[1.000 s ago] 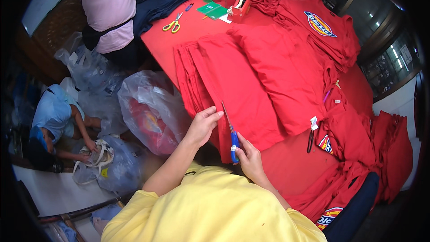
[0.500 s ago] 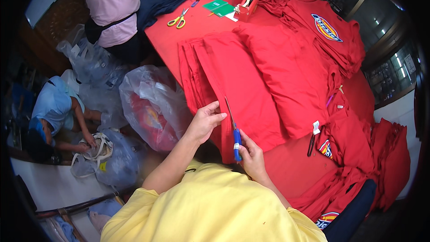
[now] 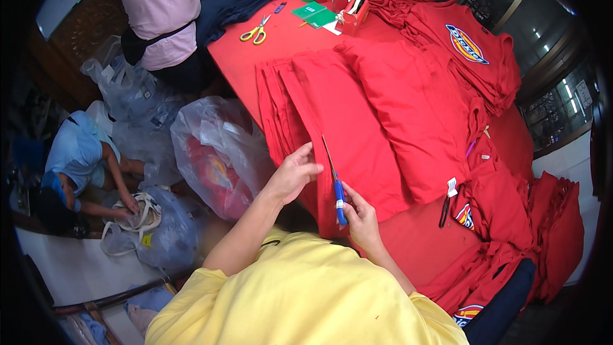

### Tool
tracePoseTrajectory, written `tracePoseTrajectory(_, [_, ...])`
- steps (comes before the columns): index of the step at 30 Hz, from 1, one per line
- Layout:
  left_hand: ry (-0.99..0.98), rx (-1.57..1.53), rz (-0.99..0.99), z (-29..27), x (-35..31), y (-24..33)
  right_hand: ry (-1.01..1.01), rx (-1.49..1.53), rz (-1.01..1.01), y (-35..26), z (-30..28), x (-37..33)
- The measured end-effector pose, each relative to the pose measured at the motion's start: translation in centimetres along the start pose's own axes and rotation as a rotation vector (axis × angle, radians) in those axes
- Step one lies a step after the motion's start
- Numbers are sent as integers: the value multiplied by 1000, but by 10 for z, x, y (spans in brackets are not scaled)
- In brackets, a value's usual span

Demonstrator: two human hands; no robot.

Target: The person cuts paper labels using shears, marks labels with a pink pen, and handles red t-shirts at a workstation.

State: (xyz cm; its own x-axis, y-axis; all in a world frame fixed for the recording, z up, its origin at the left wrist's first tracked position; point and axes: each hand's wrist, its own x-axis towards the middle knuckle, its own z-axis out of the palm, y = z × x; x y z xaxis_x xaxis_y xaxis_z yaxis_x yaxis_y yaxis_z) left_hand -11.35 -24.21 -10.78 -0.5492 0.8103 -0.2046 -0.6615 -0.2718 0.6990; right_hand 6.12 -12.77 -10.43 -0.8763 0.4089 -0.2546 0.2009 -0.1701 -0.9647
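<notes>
My right hand [image 3: 361, 218] is closed around blue-handled scissors [image 3: 340, 201], seen nearly edge-on. Their thin dark blade points away from me over the red cloth. Just to the left, my left hand [image 3: 295, 176] holds the near-left edge of a folded red garment [image 3: 345, 115], with the thumb on top of the cloth. The fingertips underneath are partly hidden. This garment lies in layers on the red-covered table, and a second fold of red cloth [image 3: 415, 108] lies against its right side.
Yellow-handled scissors [image 3: 258, 33], a green card [image 3: 314, 14] and a red tape dispenser [image 3: 353, 16] lie farther back. Red shirts [image 3: 469, 57] are piled right. A clear bag [image 3: 220, 153] stands left of the table. Two people [image 3: 159, 13] work at left, one crouching by bags.
The scissors have turned slightly in my right hand and shifted a little right. My left hand stays at the cloth edge. The view has shifted slightly.
</notes>
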Motion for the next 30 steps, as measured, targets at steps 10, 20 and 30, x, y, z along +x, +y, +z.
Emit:
tracePoseTrajectory(10, [-78,66,-5,-10,13,18,-26,-75,-81,-6,11,16])
tracePoseTrajectory(20, [30,-22,35,-26,35,25,26,-169,-84,2,20,29])
tracePoseTrajectory(30, [-60,128,0,-39,43,38,84,-242,-86,-5,31,52])
